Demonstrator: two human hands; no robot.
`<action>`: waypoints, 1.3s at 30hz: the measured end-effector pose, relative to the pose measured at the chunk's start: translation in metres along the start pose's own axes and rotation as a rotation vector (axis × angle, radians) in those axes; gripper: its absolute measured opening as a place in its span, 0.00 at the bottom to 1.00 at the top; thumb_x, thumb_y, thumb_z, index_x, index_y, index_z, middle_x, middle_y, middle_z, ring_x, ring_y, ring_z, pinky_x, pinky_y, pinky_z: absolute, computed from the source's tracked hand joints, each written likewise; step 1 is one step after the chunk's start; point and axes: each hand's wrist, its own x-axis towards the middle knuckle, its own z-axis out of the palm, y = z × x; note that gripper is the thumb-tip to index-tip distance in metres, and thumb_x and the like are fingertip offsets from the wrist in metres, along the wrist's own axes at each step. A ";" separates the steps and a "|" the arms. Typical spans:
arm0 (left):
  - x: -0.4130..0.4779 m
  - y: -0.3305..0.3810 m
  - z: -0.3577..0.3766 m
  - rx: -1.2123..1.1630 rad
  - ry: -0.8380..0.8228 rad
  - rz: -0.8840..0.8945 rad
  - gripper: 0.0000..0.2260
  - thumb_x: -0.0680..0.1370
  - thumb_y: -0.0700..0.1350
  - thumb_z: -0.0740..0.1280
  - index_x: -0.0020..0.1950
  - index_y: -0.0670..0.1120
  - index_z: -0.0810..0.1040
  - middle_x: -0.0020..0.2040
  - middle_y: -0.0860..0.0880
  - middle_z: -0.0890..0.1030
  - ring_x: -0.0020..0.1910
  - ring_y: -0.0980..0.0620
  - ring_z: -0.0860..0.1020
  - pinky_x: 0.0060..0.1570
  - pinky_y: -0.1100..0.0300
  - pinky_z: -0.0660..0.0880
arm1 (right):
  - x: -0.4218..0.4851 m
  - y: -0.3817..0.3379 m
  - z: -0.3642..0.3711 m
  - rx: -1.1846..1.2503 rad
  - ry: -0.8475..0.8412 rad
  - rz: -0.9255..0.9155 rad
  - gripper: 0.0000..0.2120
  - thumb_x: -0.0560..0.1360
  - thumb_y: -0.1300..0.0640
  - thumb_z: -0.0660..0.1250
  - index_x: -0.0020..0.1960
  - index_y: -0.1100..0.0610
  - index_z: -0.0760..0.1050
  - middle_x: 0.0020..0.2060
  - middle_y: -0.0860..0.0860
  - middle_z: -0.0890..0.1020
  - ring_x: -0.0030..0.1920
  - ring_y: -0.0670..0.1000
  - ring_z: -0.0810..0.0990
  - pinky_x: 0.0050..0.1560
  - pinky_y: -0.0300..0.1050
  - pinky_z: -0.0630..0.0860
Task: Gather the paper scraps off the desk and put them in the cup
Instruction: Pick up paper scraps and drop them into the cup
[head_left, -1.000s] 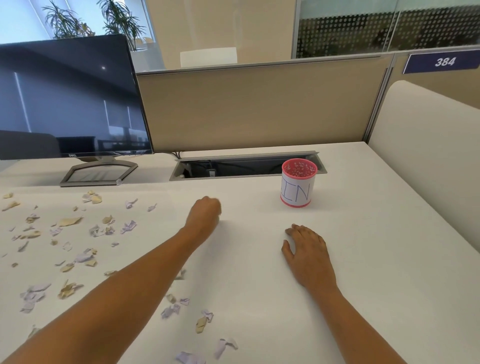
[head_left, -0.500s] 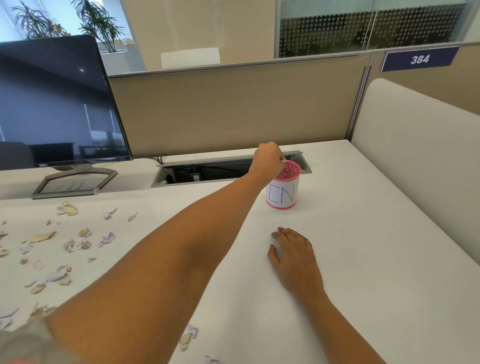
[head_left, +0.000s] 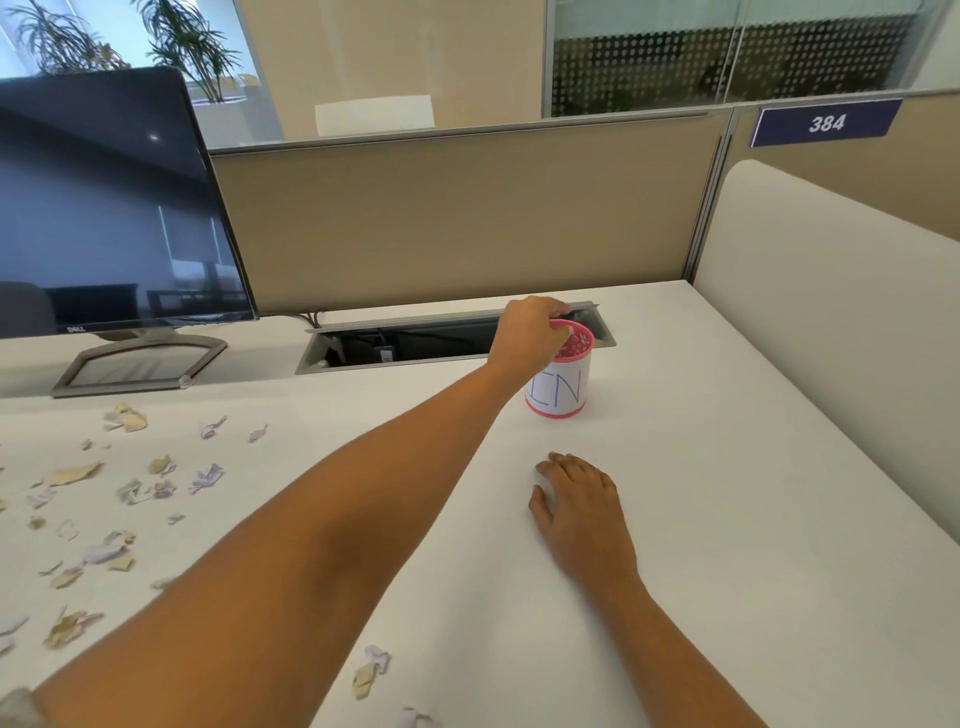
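White surface (head_left: 727, 467), office cubicle. Tan partition (head_left: 467, 218) along the far edge, dark monitor (head_left: 104, 208) far left, curved white panel (head_left: 831, 312) closing the right side. Plate (head_left: 826, 123) reading 384 up on the far right.

Cup (head_left: 558, 384): pink mesh, white label with blue letters "IN". Stands upright, long axis vertical, mouth up, just in front of the cable slot (head_left: 405, 343) cut into the surface.

Left grip (head_left: 530, 332): arm stretched far across, knuckles up, fingers bunched and pointing down at the near-left part of the cup's rim. Fingertips hidden behind the hand; cannot tell whether they pinch anything.

Right grip (head_left: 582, 509): palm down on the surface, fingers relaxed and spread a little, holding nothing. Near side of the cup, apart from it.

Scraps (head_left: 156, 483): purple and tan bits scattered flat over the left part of the surface, well apart from both grips, all left of the left forearm. A few more lie at the near edge, between the two forearms. No common direction among them.

Open room: bare surface right of the cup as far as the panel, and around the right grip.
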 end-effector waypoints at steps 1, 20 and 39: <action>-0.007 -0.003 -0.003 -0.049 0.011 -0.015 0.14 0.77 0.41 0.64 0.62 0.41 0.77 0.61 0.42 0.79 0.59 0.45 0.77 0.60 0.54 0.73 | -0.001 0.000 0.000 -0.003 -0.002 -0.002 0.11 0.70 0.60 0.69 0.51 0.60 0.80 0.54 0.55 0.83 0.55 0.55 0.81 0.58 0.54 0.75; -0.273 -0.157 -0.095 0.040 0.014 -0.475 0.13 0.79 0.41 0.61 0.63 0.44 0.75 0.63 0.45 0.78 0.63 0.48 0.75 0.63 0.59 0.67 | -0.037 -0.039 -0.001 -0.008 -0.109 0.091 0.12 0.75 0.65 0.62 0.56 0.66 0.76 0.60 0.61 0.78 0.61 0.58 0.77 0.57 0.48 0.75; -0.343 -0.150 -0.076 0.293 -0.178 -0.215 0.19 0.82 0.39 0.53 0.72 0.51 0.66 0.76 0.52 0.59 0.76 0.55 0.54 0.72 0.64 0.52 | -0.109 -0.120 -0.021 0.042 -0.735 -0.551 0.27 0.71 0.63 0.68 0.69 0.58 0.66 0.71 0.55 0.66 0.71 0.53 0.64 0.67 0.44 0.61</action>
